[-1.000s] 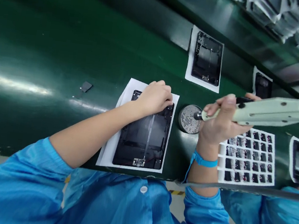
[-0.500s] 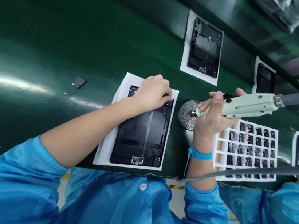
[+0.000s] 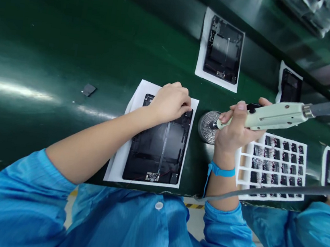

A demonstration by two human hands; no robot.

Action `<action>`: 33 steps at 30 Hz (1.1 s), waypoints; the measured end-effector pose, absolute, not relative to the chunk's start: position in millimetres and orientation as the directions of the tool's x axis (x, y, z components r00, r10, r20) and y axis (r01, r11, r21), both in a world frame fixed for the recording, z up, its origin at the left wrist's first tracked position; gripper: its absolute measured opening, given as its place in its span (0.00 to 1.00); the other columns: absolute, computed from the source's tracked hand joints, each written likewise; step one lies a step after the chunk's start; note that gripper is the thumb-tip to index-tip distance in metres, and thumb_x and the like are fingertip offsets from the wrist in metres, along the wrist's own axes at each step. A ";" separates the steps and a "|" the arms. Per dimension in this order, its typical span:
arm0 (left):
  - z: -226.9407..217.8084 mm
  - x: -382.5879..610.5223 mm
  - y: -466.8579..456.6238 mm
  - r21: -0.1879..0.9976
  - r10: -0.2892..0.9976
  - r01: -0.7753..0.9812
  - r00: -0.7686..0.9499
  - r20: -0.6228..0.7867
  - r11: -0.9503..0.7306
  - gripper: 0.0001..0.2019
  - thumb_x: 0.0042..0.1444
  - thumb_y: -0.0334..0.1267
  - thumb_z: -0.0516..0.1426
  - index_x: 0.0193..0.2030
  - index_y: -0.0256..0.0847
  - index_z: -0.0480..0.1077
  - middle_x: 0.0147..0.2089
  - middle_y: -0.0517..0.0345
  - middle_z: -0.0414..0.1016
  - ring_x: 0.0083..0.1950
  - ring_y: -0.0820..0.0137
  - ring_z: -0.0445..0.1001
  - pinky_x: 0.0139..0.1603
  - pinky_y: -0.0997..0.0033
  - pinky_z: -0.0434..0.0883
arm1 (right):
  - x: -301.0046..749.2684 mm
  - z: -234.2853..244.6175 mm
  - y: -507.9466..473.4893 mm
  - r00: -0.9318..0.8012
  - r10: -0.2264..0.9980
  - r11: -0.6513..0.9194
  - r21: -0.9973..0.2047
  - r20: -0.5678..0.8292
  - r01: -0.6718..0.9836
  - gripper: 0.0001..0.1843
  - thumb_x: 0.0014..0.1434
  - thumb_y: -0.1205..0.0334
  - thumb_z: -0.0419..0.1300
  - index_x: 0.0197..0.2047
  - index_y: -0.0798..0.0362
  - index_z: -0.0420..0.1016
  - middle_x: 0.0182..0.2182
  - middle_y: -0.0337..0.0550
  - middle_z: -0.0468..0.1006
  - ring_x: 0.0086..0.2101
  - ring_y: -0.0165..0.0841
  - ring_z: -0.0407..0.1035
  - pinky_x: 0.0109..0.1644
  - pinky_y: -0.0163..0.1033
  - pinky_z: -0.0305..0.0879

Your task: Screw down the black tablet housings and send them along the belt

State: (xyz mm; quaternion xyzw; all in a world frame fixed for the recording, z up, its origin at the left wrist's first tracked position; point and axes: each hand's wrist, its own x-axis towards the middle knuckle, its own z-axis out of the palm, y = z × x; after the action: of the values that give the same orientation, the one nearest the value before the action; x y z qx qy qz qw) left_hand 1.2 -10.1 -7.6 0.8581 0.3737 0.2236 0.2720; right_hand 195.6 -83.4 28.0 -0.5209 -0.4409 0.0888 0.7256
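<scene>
Resting over the far end of the tablet housing [image 3: 157, 151], the left hand [image 3: 172, 103] apparently steadies it on white paper [image 3: 117, 168]; whether it pinches anything is hidden. The right hand [image 3: 237, 127] wraps the power driver [image 3: 275, 118], tip at the perforated dish [image 3: 204, 130], placed alongside likely for easy reach.

Papers [image 3: 140, 96], tray [image 3: 304, 170] on green bench [image 3: 71, 46]
</scene>
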 end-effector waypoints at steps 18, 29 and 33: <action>-2.9 6.4 -11.5 0.624 0.760 0.524 0.625 0.179 -0.579 0.10 0.72 0.34 0.63 0.45 0.39 0.89 0.43 0.46 0.84 0.52 0.53 0.77 0.56 0.52 0.69 | 132.4 18.7 -43.3 0.487 0.652 0.567 -0.800 0.582 0.198 0.24 0.69 0.50 0.72 0.63 0.42 0.71 0.37 0.34 0.80 0.18 0.22 0.64 0.25 0.33 0.65; -9.0 5.2 -6.5 0.575 0.738 0.546 0.657 0.158 -0.609 0.12 0.69 0.33 0.59 0.41 0.38 0.86 0.43 0.44 0.84 0.48 0.52 0.77 0.52 0.51 0.71 | 126.3 3.7 -43.2 0.495 0.752 0.363 -0.901 0.434 0.237 0.37 0.69 0.39 0.71 0.73 0.44 0.70 0.39 0.40 0.81 0.28 0.32 0.77 0.37 0.43 0.83; 3.0 -2.7 -4.0 0.602 0.747 0.546 0.651 0.133 -0.583 0.10 0.69 0.36 0.60 0.42 0.39 0.85 0.45 0.44 0.85 0.49 0.53 0.79 0.58 0.49 0.76 | 125.0 17.3 -48.8 0.514 0.766 0.362 -0.919 0.387 0.153 0.40 0.67 0.40 0.73 0.73 0.48 0.71 0.37 0.38 0.82 0.23 0.29 0.71 0.30 0.39 0.79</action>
State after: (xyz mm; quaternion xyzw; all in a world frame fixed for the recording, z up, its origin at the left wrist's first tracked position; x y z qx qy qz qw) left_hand -2.7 -4.0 3.0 0.8692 0.3719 0.1898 0.2648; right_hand 125.0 -48.8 17.3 -0.5202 -0.4414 0.2196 0.6974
